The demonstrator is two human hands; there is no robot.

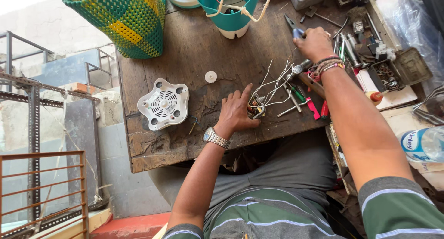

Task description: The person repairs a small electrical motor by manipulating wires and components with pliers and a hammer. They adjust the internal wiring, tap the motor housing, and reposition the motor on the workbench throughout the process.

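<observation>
On the worn wooden table (194, 58), near its front edge, a small motor core (255, 109) with stiff, springy white wires (273, 81) is steadied by the left hand (237, 113), best gripped by its heavy metal body, while pliers (293, 28), seemingly, are clasped in the right hand (315, 43) farther back.
</observation>
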